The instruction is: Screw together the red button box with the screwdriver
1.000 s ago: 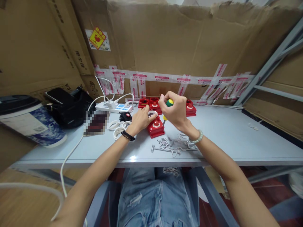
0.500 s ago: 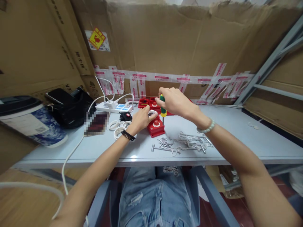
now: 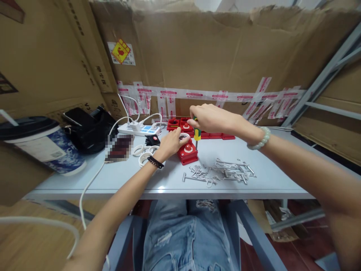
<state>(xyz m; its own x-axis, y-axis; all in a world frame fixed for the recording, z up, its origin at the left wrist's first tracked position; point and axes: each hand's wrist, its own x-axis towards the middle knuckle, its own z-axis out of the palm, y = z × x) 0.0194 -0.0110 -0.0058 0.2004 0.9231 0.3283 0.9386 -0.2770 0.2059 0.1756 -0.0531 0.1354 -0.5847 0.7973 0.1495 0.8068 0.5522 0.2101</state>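
The right hand (image 3: 210, 118) is closed around a screwdriver (image 3: 196, 134) with a green and yellow handle, held upright with its tip down at the right edge of a red box (image 3: 187, 151). The left hand (image 3: 171, 143) rests on the box's left side, fingers curled over a white ring (image 3: 184, 136) at its far end; whether it grips the box or only steadies it, I cannot tell. The box lies on the grey bench (image 3: 282, 165), near its middle, with one round button on top.

Just in front of the box lies a heap of screws (image 3: 218, 173) (too many and too tangled to count). Behind it runs a row of more red boxes (image 3: 197, 130), at least four, partly hidden by the right hand. Two white rings (image 3: 143, 154) lie left of the left wrist, beside one small black part (image 3: 152, 140). One power strip (image 3: 139, 130), one black bag (image 3: 87, 128) and one blue and white tub (image 3: 36, 145) stand at the left.
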